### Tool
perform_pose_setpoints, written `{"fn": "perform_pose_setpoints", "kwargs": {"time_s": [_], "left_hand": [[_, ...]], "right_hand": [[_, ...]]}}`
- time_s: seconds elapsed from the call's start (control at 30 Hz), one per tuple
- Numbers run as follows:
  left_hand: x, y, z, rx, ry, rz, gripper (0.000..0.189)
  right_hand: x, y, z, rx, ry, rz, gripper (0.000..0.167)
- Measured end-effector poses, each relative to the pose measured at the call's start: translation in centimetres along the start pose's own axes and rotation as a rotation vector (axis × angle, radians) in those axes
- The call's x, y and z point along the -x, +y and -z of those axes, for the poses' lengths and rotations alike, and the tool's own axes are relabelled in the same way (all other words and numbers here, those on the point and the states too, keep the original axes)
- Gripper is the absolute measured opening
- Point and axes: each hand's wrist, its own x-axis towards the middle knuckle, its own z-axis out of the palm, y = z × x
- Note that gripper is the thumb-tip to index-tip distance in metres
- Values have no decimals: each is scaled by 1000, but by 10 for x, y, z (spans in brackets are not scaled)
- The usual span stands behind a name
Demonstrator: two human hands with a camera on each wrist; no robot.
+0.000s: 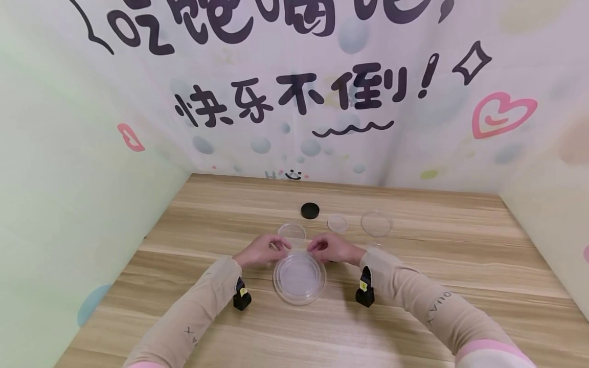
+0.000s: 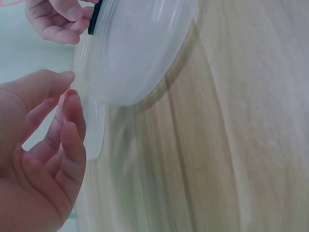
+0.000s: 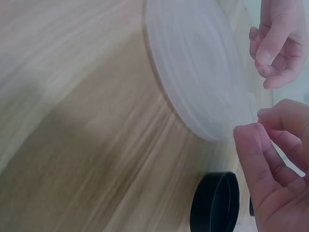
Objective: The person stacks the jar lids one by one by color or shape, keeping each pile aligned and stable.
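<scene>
A stack of round clear plastic dishes or lids (image 1: 299,278) lies on the table between the forearms. Just past its far rim is my left hand (image 1: 267,249), fingers loosely curled, the thumb tip close to the forefinger (image 2: 74,108). Opposite it my right hand (image 1: 334,248) bends the same way, fingertips (image 3: 248,133) right at the stack's edge. No object shows in either hand. A short black ring or cap (image 3: 215,203) stands beside the stack, mostly hidden under the right hand in the head view. Behind the hands lies a clear round lid (image 1: 292,233).
Farther back on the wood table (image 1: 239,204) are a black round cap (image 1: 310,210), a small clear disc (image 1: 338,223) and a larger clear ring-edged disc (image 1: 376,224). Printed cloth walls (image 1: 285,153) stand behind and at both sides.
</scene>
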Motion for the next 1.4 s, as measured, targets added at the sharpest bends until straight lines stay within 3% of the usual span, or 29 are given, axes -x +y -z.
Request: {"fn": "perform_pose_setpoints", "kwargs": {"time_s": [0.17, 0.33, 0.63, 0.7, 1.07, 1.4], "left_hand": [[-3, 6, -2, 10, 32, 18, 21], [-9, 13, -4, -42, 81, -18, 18], [-26, 22, -15, -102, 123, -181, 15], [-30, 26, -18, -102, 120, -189, 15], [-54, 62, -36, -139, 93, -200, 13], [-78, 90, -50, -120, 111, -220, 15]], "right_hand": [[3, 1, 7, -9, 11, -12, 17], [8, 5, 13, -5, 18, -31, 20], [20, 11, 33, -31, 57, -12, 24], [22, 13, 38, -43, 66, -8, 25], [41, 28, 68, -21, 151, -38, 26], [58, 33, 94, -28, 238, -35, 30]]}}
